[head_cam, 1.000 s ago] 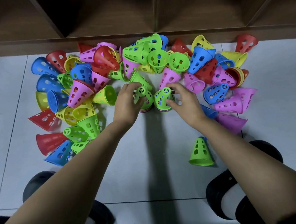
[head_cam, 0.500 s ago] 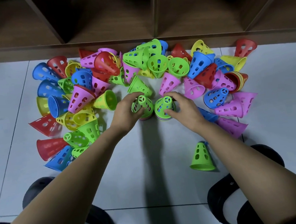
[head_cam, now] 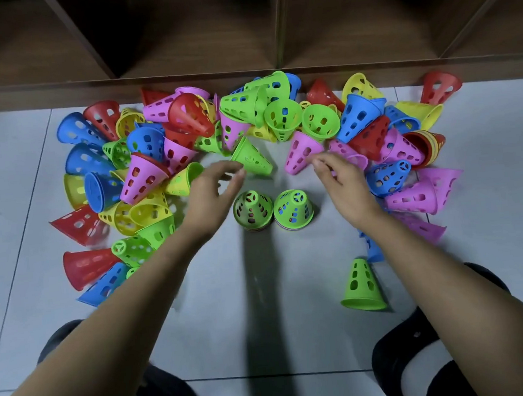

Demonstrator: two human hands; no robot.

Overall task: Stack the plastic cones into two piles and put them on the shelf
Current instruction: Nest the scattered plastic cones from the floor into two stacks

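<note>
Two short piles of perforated plastic cones, green-topped, touching at centre: left pile point(head_cam: 253, 210), right pile point(head_cam: 293, 210). Left hand point(head_cam: 212, 196) spread, empty, at fallen green plastic cone point(head_cam: 251, 160). Right hand point(head_cam: 342, 183) loosely curled, empty, beside fallen pink plastic cone point(head_cam: 301, 155). Dozens of loose cones point(head_cam: 143, 180) unstacked; brown wooden shelf point(head_cam: 242, 83), far side, holds no pile. Early days.

Blue cone point(head_cam: 372, 251) half hidden behind the right forearm point(head_cam: 426, 265)

Cones point(head_cam: 302, 157) are red, blue, green, yellow and pink, pierced with holes. Left pile point(head_cam: 253, 211) and right pile point(head_cam: 293, 209) are green-topped. Floor point(head_cam: 13, 189) pale grey; shelf point(head_cam: 194, 44) dark brown.
</note>
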